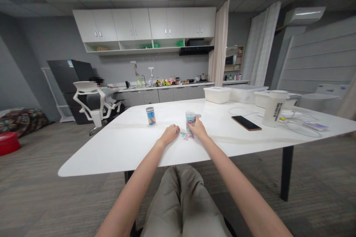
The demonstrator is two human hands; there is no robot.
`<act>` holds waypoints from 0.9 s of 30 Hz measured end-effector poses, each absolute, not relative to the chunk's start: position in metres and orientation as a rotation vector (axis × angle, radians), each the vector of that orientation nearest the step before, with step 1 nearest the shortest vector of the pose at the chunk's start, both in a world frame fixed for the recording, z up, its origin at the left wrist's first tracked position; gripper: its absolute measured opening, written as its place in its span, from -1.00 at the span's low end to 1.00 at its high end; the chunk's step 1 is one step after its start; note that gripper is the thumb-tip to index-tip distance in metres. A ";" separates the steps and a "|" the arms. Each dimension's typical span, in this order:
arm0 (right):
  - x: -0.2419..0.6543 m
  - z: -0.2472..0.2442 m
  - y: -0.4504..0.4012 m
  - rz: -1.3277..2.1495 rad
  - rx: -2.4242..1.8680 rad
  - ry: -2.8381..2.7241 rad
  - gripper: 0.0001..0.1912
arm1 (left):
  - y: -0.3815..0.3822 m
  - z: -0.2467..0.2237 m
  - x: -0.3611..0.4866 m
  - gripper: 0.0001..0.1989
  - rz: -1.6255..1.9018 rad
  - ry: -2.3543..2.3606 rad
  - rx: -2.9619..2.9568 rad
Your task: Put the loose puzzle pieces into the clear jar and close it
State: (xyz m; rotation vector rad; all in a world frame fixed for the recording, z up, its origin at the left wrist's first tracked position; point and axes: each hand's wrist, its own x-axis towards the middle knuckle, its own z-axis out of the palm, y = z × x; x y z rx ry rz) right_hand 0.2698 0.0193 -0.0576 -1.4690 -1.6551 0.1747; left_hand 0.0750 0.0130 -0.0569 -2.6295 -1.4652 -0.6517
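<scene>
the right hand [198, 129] grips the clear jar [190, 117], upright on the white table [116, 148]. the left hand [170, 133] rests loosely curled beside the colourful pieces [187, 137]; whether it holds one cannot be told. the jar appears opened, its probable lid [198, 115] behind the right hand. pieces remain loose at the jar's base; the number inside is unclear. the near edge passes under both forearms; the blue can [151, 116] and phone [246, 122] stand well apart, leaving side room.
</scene>
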 end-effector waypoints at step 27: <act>0.268 -0.044 -0.001 -0.126 -1.108 -2.000 -0.50 | -0.008 -0.023 0.082 -0.83 -1.722 -1.295 -2.352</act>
